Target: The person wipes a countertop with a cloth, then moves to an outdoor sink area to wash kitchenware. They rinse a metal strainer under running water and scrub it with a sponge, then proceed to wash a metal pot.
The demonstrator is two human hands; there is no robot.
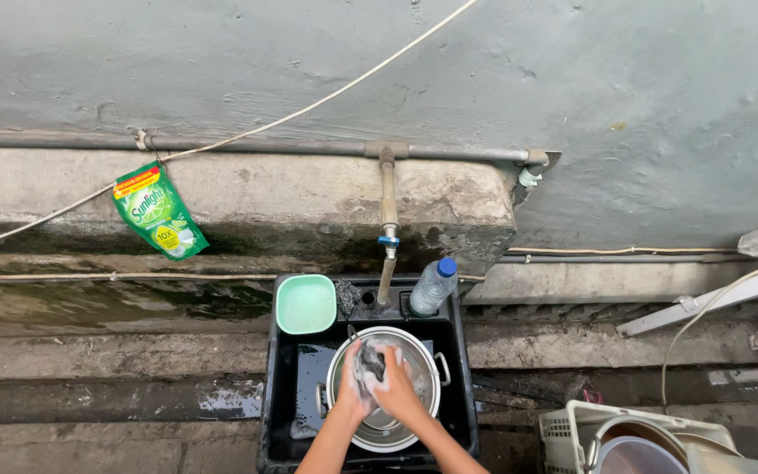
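A steel pot [423,386] with two side handles sits in a black plastic tub [284,386]. Both my hands are over the pot's mouth. My left hand [351,386] and my right hand [394,386] together clasp a dark, wet scrubbing pad [372,362], with a thin utensil handle [352,333] sticking up beside it. What lies under the hands inside the pot is hidden.
A pale green square container [306,304], a dark scrubber [347,297] and a clear bottle with a blue cap [433,285] stand at the tub's back under a tap [387,254]. A green soap pouch [158,211] hangs on the wall pipe. A white basket holding metal pots [634,439] stands at the lower right.
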